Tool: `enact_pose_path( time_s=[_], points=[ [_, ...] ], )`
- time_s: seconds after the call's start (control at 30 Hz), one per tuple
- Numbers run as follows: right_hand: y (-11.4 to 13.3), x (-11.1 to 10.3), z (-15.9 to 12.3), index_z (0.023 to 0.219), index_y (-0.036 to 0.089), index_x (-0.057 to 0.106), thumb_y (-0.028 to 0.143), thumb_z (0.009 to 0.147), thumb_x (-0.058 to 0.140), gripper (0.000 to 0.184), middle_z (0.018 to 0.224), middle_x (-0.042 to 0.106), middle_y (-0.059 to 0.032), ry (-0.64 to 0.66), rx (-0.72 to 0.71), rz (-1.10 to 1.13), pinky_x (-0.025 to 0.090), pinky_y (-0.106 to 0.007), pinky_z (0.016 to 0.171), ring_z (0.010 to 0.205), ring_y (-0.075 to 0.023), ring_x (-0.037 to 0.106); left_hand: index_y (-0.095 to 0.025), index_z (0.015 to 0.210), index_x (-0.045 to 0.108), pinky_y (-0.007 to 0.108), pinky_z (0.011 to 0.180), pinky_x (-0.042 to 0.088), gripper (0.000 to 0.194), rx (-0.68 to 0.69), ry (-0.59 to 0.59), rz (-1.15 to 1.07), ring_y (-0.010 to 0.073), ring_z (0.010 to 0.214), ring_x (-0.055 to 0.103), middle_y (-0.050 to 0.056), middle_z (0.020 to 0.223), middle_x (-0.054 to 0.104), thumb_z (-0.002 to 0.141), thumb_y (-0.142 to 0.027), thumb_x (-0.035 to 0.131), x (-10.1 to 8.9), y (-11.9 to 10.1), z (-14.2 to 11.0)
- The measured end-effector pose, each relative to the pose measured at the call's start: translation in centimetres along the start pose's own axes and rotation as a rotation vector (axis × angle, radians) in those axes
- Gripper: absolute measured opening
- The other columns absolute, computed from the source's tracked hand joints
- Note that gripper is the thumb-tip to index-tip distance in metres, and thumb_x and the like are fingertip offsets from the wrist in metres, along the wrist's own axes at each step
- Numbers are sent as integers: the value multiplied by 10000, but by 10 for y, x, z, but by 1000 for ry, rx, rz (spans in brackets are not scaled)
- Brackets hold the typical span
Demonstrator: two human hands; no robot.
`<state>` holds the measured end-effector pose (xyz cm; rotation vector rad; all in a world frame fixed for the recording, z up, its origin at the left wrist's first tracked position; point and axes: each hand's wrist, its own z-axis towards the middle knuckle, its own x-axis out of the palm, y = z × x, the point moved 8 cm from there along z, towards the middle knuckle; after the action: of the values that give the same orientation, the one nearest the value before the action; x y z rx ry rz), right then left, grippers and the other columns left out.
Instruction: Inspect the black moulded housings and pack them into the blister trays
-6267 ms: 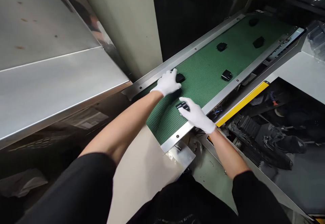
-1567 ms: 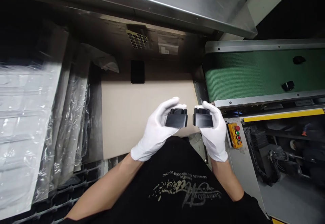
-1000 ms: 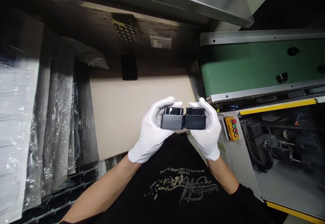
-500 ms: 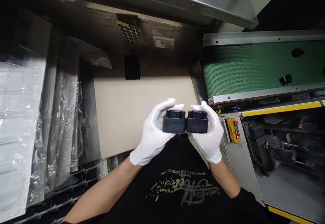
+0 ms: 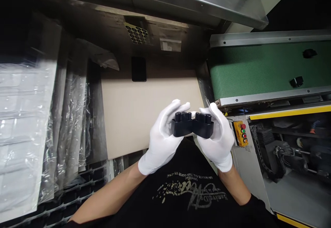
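Two small black plastic housings with rounded prongs along one side are held up side by side over the front of a beige board. My left hand, in a white glove, grips the left black plastic housing. The gloved right hand grips the right black plastic housing. Their inner ends meet or nearly meet, and each piece is tilted a little. Fingertips behind the pieces are partly hidden.
A dark flat slab lies at the board's back edge. Clear plastic-wrapped sheets stand at left. On the right runs a green conveyor belt carrying black parts, above a yellow button box. A metal ledge overhangs the back.
Both hands have turned the black housings, so their prongs point more upward and the two pieces now angle toward each other. The whole view has shifted slightly.
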<state>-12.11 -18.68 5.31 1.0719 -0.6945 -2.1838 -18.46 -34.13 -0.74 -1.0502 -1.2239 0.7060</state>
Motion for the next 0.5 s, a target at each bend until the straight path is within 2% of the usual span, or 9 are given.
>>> enact_pose_path(
  time_s=[0.1, 0.2, 0.37, 0.5],
  points=[
    [4, 1, 1, 1653, 335, 494, 104, 855, 832, 897, 1292, 803, -90, 9, -28, -10, 697, -571, 1025, 1188, -316, 785, -260, 1391, 641, 467, 1149, 645, 681, 10, -15, 18, 334, 1366, 708, 114, 1419, 752, 803, -300, 982, -1, -2, -3],
    [0, 2, 2, 1590, 331, 567, 172, 889, 829, 765, 1286, 805, -85, -17, 34, 65, 702, -536, 1017, 1184, -298, 792, -257, 1366, 646, 497, 1186, 621, 657, -27, -14, -5, 348, 1379, 698, 122, 1424, 750, 806, -335, 981, -3, -3, -5],
    [-24, 7, -2, 1425, 282, 678, 380, 932, 838, 528, 1280, 810, -94, -73, 241, 359, 703, -456, 1010, 1192, -272, 796, -282, 1369, 681, 406, 1112, 671, 622, -163, 34, -144, 309, 1330, 734, 92, 1422, 758, 821, -339, 970, -3, -6, -7],
    [-32, 12, -6, 1328, 291, 709, 470, 909, 862, 480, 1259, 822, -79, -85, 370, 491, 692, -447, 1047, 1195, -268, 796, -276, 1281, 743, 366, 1137, 649, 557, -157, -3, -164, 277, 1315, 744, 62, 1360, 792, 783, -262, 991, -2, -10, -6]
  ],
)
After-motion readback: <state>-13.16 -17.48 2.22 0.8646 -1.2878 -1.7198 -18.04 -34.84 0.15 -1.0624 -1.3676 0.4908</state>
